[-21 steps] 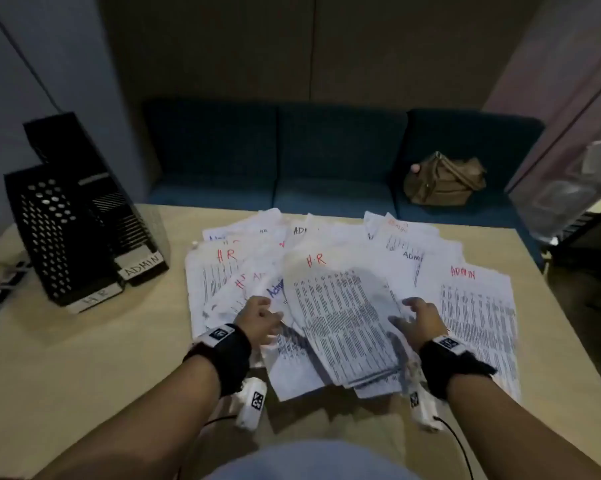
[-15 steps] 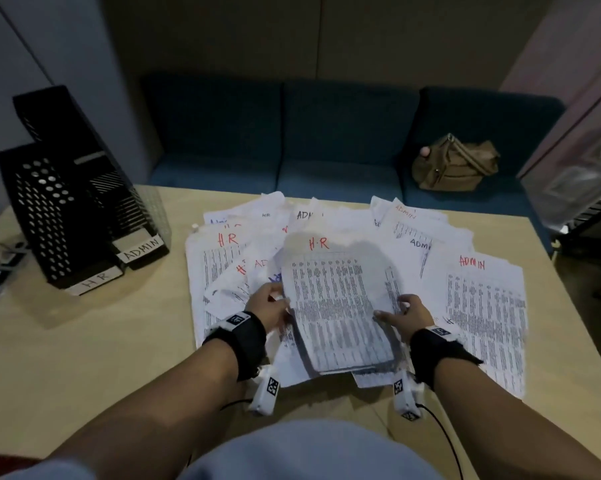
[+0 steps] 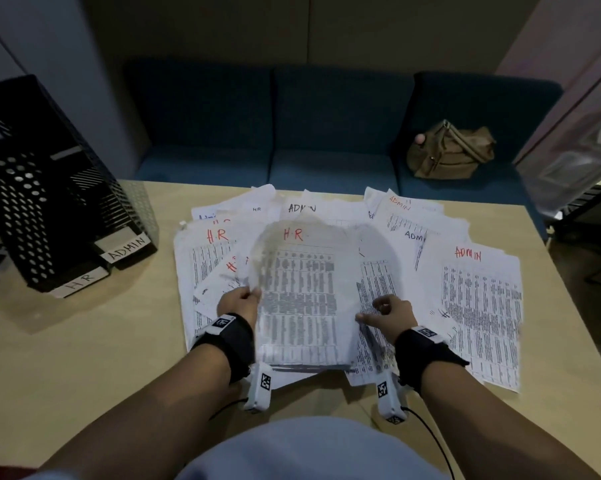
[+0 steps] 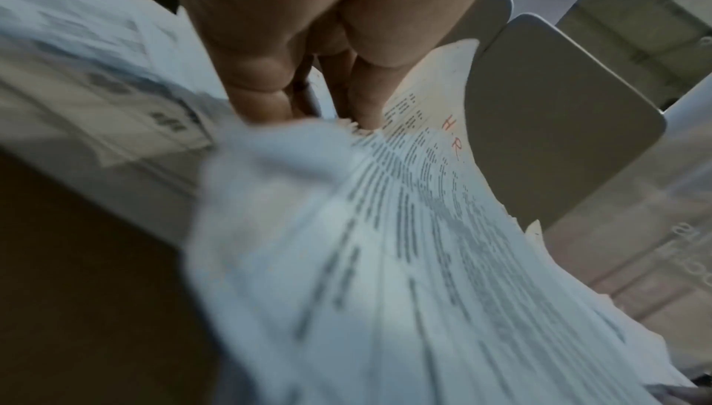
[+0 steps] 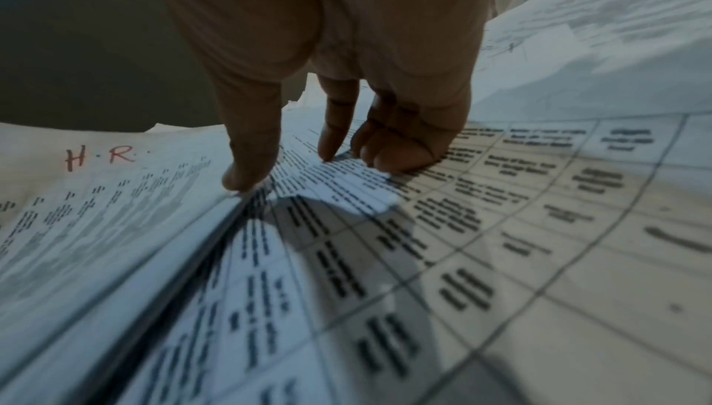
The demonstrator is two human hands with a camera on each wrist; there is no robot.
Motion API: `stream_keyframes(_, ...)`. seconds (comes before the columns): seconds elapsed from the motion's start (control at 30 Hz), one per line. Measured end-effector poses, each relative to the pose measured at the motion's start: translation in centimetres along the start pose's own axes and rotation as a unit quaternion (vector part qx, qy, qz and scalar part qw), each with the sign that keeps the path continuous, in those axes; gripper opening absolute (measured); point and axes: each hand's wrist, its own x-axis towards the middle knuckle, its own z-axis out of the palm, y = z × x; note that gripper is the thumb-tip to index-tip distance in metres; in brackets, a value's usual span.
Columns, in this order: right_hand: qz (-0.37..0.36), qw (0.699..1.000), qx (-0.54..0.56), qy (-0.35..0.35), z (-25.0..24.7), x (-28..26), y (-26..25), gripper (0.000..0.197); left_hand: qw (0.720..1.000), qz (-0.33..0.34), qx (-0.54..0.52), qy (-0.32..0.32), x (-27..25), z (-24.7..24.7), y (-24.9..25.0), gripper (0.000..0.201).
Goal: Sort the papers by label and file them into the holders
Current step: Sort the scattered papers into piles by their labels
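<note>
A stack of printed sheets marked "H.R" in red (image 3: 299, 299) sits in the middle of the paper spread, and both hands hold it. My left hand (image 3: 240, 301) pinches its left edge; the left wrist view shows that hand (image 4: 308, 119) gripping the fanned sheets (image 4: 404, 229). My right hand (image 3: 378, 311) holds the right edge. In the right wrist view its thumb (image 5: 246, 174) presses on top of the HR stack (image 5: 96, 213), with the other fingers curled against the sheets beside it. Two black holders stand at the left, labelled HR (image 3: 81, 282) and ADMIN (image 3: 126, 249).
Loose sheets marked ADMIN (image 3: 479, 306) and HR (image 3: 205, 258) fan out across the wooden table (image 3: 84, 358). Behind the table is a blue sofa (image 3: 326, 126) with a tan bag (image 3: 448, 154) on it. Wrist-camera cables trail near the table's front edge.
Both hands have closed in on the HR stack's sides. The stack has turned from skewed to straight and come nearer to me.
</note>
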Motion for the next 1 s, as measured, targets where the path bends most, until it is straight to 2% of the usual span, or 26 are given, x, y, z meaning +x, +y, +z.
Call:
stream_keyframes(0.17,-0.024,0.996,0.011,-0.081,1.0,-1.1,-1.7,0.023,0.999,0.022,-0.022,0.025,0.4,-1.5,-1.7,0.016)
stream_keyframes(0.23,-0.017,0.995,0.053,-0.082,1.7,-1.5,-2.3,0.020,0.998,0.021,-0.054,0.023,-0.1,-1.6,-2.0,0.018)
stream_keyframes(0.33,-0.002,0.996,0.079,-0.028,2.3,-1.3,-2.1,0.027,0.997,0.033,-0.055,0.048,-0.2,-1.7,-2.6,0.033)
stream_keyframes(0.43,0.041,0.988,0.144,0.033,2.0,-0.9,-1.5,0.025,0.992,0.020,-0.073,0.104,0.0,-3.0,-2.7,0.027)
stream_keyframes(0.53,0.064,0.987,0.119,0.090,0.5,-1.1,-1.0,0.018,0.987,0.005,-0.062,0.149,0.5,-4.9,-3.1,0.021)
stream_keyframes(0.6,0.079,0.985,0.108,0.111,-0.4,-1.1,-0.3,0.024,0.985,-0.009,-0.052,0.167,0.8,-6.3,-3.4,0.005)
stream_keyframes(0.63,0.082,0.984,0.106,0.116,-0.5,-1.2,-0.1,0.028,0.984,-0.013,-0.048,0.172,0.7,-6.8,-3.5,0.007)
stream_keyframes(0.73,0.080,0.986,0.093,0.116,-0.5,-1.1,0.4,0.030,0.985,-0.014,-0.053,0.162,0.7,-7.6,-3.8,0.020)
stream_keyframes(0.87,0.063,0.985,0.128,0.093,0.3,-2.3,-0.1,0.009,0.988,0.021,-0.079,0.131,-0.2,-6.4,-3.1,0.013)
stream_keyframes(1.0,0.047,0.977,0.200,0.056,1.1,-3.5,-0.8,0.045,0.998,0.046,-0.026,0.025,-1.3,-3.5,-2.1,0.038)
